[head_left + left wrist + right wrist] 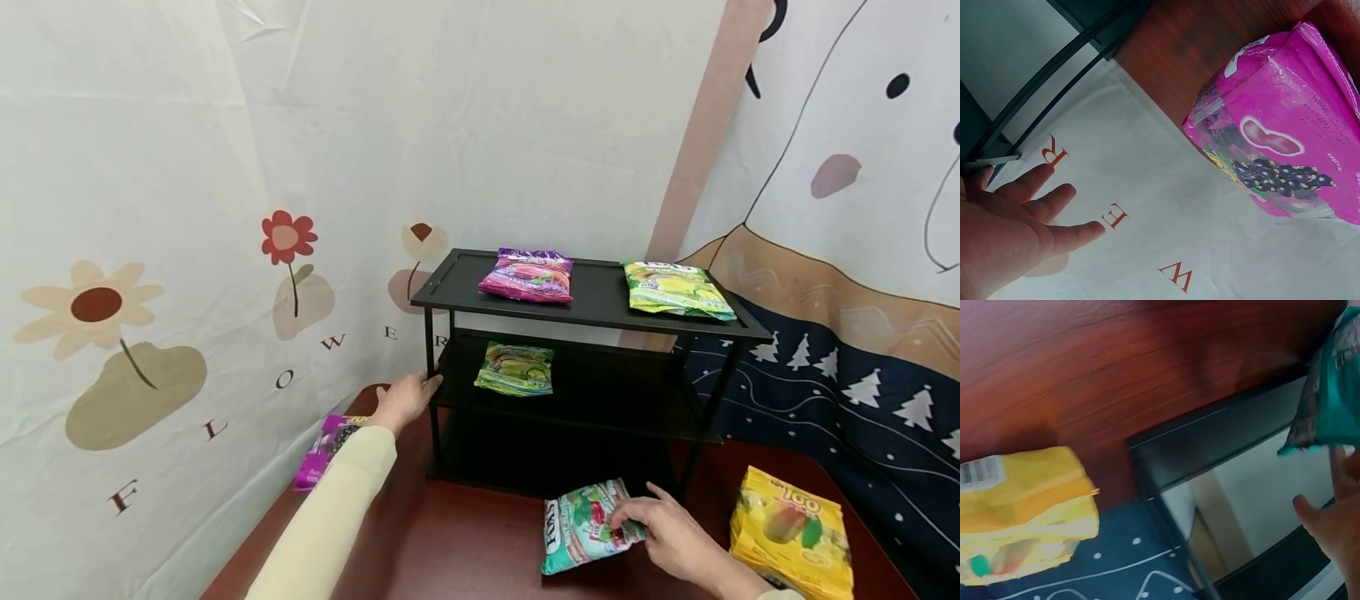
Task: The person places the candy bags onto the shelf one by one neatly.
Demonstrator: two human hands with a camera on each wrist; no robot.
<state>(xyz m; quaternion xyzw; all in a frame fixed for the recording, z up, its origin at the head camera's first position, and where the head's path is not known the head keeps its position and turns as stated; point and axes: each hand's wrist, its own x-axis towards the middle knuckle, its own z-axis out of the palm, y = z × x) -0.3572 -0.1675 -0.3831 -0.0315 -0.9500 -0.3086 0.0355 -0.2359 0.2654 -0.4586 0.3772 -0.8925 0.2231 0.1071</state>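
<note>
Pale sleeve (322,512); teal FOX'S packet (579,529), glossy, red print possibly fruit.

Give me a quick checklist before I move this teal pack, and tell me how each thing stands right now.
1. Teal pack in hand: ok, the right hand holds its right side.
2. Left hand at the rack: ok, it touches the left end, near the middle shelf.
3. Teal pack on a shelf: not ok, it is at the rack's front.
4. Packs on the top shelf: ok, a purple pack and a yellow-green pack lie there.
5. Right forearm clear of the yellow pack: cannot tell, they are very close.
</note>
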